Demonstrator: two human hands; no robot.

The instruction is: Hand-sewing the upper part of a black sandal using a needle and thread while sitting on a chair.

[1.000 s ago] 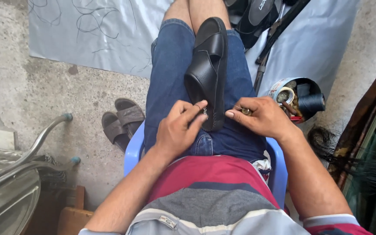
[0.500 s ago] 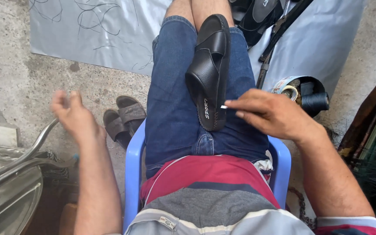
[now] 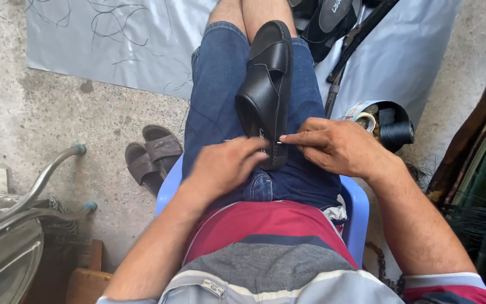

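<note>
A black leather sandal (image 3: 265,84) lies lengthwise on my lap, over blue denim shorts, with its heel toward me. My right hand (image 3: 338,146) pinches a thin metal needle (image 3: 280,142) whose tip meets the sandal's heel edge. My left hand (image 3: 223,166) rests on my thigh and its fingers close on the heel of the sandal, right beside the needle tip. Whether a thread runs from the needle I cannot tell. I sit on a blue plastic chair (image 3: 356,208).
A pair of brown sandals (image 3: 153,155) lies on the concrete floor at left. A round tin with thread spools (image 3: 386,126) stands right of my thigh. A grey sheet (image 3: 113,45) with more black footwear (image 3: 327,17) lies ahead. Metal tubing (image 3: 40,186) stands at left.
My left hand, flung out to the left half a second ago, has come back to the sandal's heel. My right hand has stayed at the heel with the needle.
</note>
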